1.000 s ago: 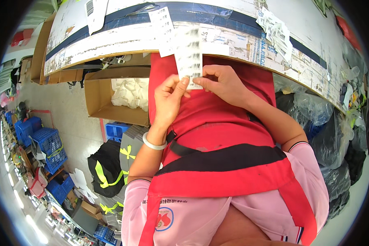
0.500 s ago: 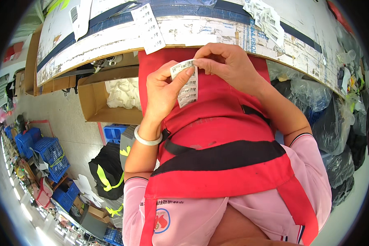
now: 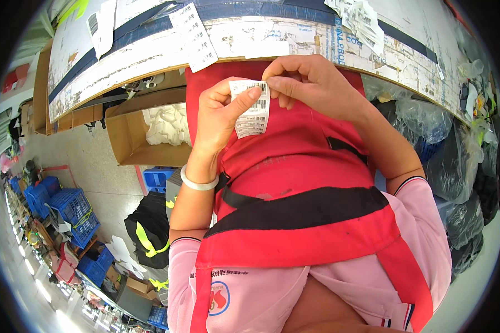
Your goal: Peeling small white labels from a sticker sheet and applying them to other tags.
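A white strip of printed barcode labels [image 3: 252, 125] hangs in front of the red apron, its lower end curling slightly. My left hand [image 3: 219, 114] is closed on the strip's left side, the thumb lying flat across its face. At the strip's upper right corner, thumb and fingertips of my right hand [image 3: 311, 86] are pinched together; exactly what lies between them is partly hidden. Beyond my hands, a longer sheet of labels [image 3: 193, 39] rests over the near edge of the worn white table [image 3: 144, 72].
On the table are a heap of label strips [image 3: 361, 25] at the right and another label sheet [image 3: 101, 30] at the left. Below stands an open cardboard box [image 3: 122, 136] with crumpled white paper [image 3: 168, 123]. Plastic bags [image 3: 450, 166] crowd the right; blue crates [image 3: 75, 213] stand at left.
The label strip has turned more squarely toward me and its lower end has risen a little. My right hand stays at its upper corner, the other fingers slightly lower.
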